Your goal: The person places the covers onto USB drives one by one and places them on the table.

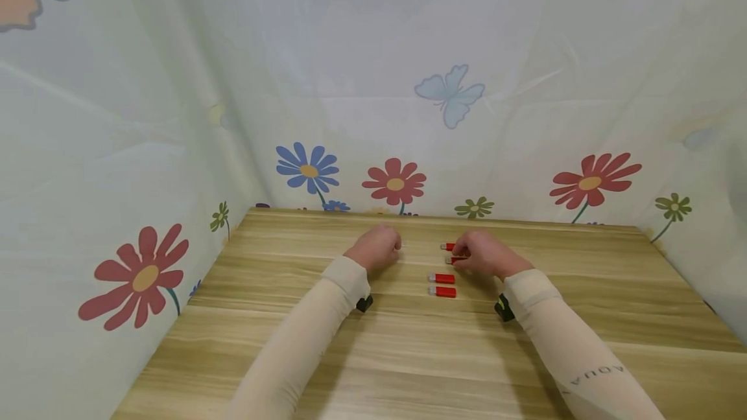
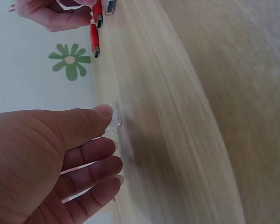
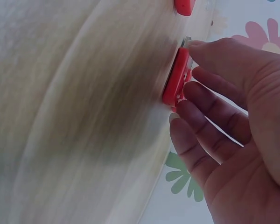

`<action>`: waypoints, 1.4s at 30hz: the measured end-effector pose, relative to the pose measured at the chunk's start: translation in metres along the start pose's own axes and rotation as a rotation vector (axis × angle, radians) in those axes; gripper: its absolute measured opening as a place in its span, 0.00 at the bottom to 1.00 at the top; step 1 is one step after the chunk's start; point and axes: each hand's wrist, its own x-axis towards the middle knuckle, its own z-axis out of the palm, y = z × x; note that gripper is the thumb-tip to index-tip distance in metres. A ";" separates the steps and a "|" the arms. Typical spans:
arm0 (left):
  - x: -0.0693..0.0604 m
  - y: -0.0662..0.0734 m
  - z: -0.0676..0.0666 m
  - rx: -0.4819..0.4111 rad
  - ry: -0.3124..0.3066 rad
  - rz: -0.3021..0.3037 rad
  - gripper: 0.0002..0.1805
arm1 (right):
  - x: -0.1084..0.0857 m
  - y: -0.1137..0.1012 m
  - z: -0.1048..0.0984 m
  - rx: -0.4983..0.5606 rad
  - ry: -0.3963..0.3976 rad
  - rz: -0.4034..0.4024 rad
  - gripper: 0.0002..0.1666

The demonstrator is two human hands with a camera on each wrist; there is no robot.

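Note:
My left hand point(image 1: 376, 248) pinches a small clear plastic cap point(image 2: 115, 114) between thumb and fingers, just over the wooden table. Farther right, my right hand point(image 1: 487, 255) has thumb and fingertips around a red USB flash drive point(image 3: 176, 77) that lies at the tabletop, its metal plug bare by the thumb. Just behind it lies another uncapped red USB flash drive point(image 1: 448, 247), partly hidden by the right hand. Nearer to me, two red USB flash drives with clear caps lie side by side, a farther one point(image 1: 445, 279) and a nearer one point(image 1: 445, 291).
The wood-grain table point(image 1: 408, 355) reaches back to a pale curtain point(image 1: 350, 83) printed with flowers and a butterfly. More curtain hangs at the left and right sides. A dark device point(image 1: 505, 308) sits under the right wrist.

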 end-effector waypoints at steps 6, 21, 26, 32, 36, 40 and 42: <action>0.005 0.000 0.008 0.022 0.011 0.006 0.25 | 0.005 0.002 0.004 -0.017 -0.032 0.020 0.06; 0.008 0.005 0.010 0.073 0.004 -0.003 0.20 | 0.006 0.003 0.006 -0.055 -0.041 0.000 0.02; 0.007 0.011 0.007 0.112 -0.036 -0.015 0.19 | 0.005 0.005 0.005 -0.076 -0.047 -0.025 0.02; 0.007 0.008 0.009 0.116 -0.034 -0.016 0.16 | 0.005 0.008 0.005 -0.073 -0.052 -0.053 0.02; 0.007 0.004 0.010 0.104 -0.026 -0.020 0.16 | 0.005 0.010 0.003 -0.065 -0.059 -0.050 0.03; 0.005 0.001 0.010 0.098 -0.028 -0.020 0.17 | 0.006 0.011 0.003 -0.051 -0.076 -0.022 0.06; 0.005 -0.001 0.009 0.100 -0.028 -0.014 0.18 | 0.006 0.010 0.002 -0.045 -0.082 -0.016 0.06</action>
